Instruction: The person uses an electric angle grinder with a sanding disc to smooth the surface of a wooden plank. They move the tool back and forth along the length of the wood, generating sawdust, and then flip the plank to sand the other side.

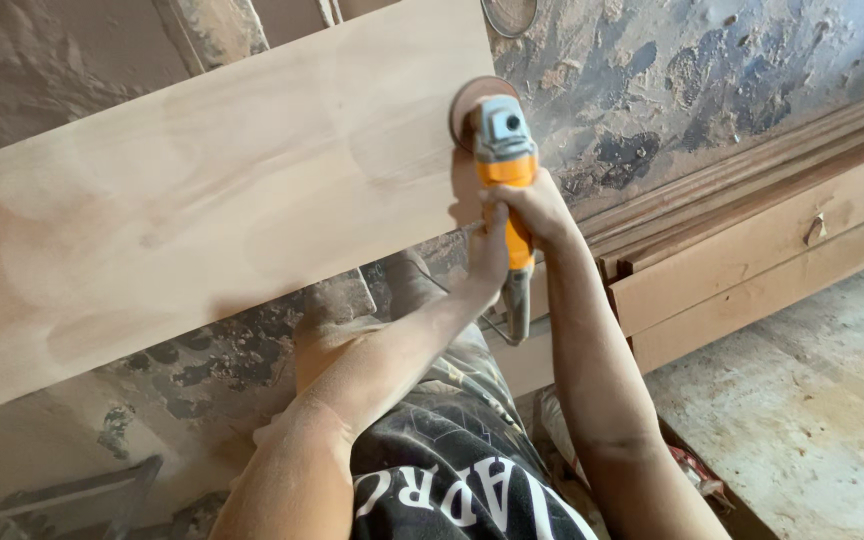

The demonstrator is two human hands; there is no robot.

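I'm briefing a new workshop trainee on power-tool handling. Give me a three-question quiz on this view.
1. True or false: both hands grip the orange angle grinder.
2. Where does the sanding disc meet the wooden board? A) left end B) right end C) underside
3. Fill in: the right hand wraps the tool's body, while the left hand holds it just ____ that.

Key:
1. True.
2. B, the right end.
3. Below, nearer the tail of the tool.
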